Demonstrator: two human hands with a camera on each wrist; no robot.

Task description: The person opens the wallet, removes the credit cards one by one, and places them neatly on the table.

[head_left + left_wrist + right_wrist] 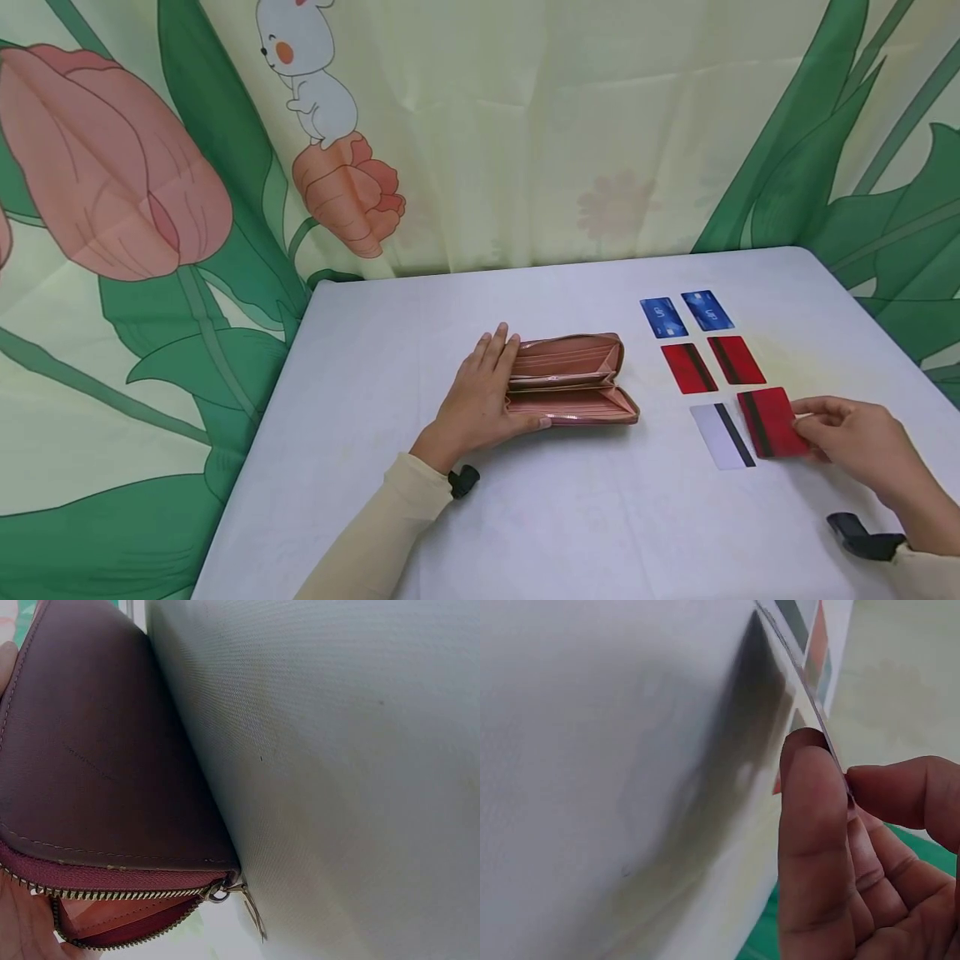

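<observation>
A pink zip-around wallet [566, 406] lies open on the table, its card slots and inner folds showing. At its left end my left hand [480, 400] holds it, thumb along the near edge and fingers at the far side. The left wrist view shows the wallet's dark outer cover [112, 750] and its brass zipper [112, 892]. On the right, my right hand [862, 437] pinches a red card [776, 422] with a dark stripe between thumb and fingers. That card is seen edge-on in the right wrist view, raised off the cloth at the gripped end.
Beside the held card lies a white card [720, 437] with a black stripe. Farther back are two red cards, left [686, 368] and right [738, 360], then two blue cards, left [663, 317] and right [707, 310]. A printed curtain [487, 167] hangs behind the white-covered table [360, 400].
</observation>
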